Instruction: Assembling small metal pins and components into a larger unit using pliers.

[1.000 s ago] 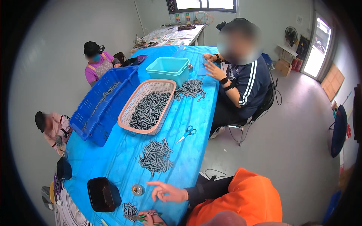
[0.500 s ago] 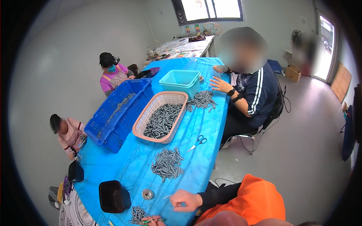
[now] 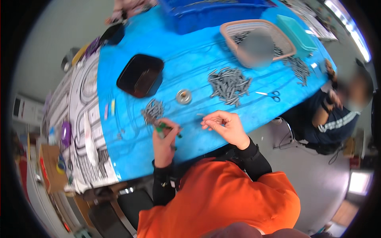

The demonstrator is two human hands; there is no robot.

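My left hand (image 3: pixel 163 144) is closed round green-handled pliers (image 3: pixel 162 126), their exact jaw shape blurred, with the tip over a small pile of thin grey pieces (image 3: pixel 153 111). To the right, my right hand (image 3: pixel 226 126) is raised over the blue table cover with thumb and forefinger pinched together. A short, thin pale piece (image 3: pixel 200 114) sticks out from those fingertips; I cannot make out its kind. Between and beyond my hands stands a small round metal tin (image 3: pixel 183 96). A bigger heap of grey rod-like pieces (image 3: pixel 229 85) lies past my right hand.
A black bin (image 3: pixel 141 75) stands at left. Blue-handled scissors (image 3: pixel 274 95) lie at right. Farther back are a pink basket (image 3: pixel 291 43) of grey pieces, a teal tub (image 3: pixel 297 35) and a blue crate (image 3: pixel 214 18). A co-worker (image 3: pixel 337 115) sits at right.
The view has swung down and left, bringing my hands nearer its middle. My left hand still grips the pliers by the small pile; my right still pinches the pale piece.
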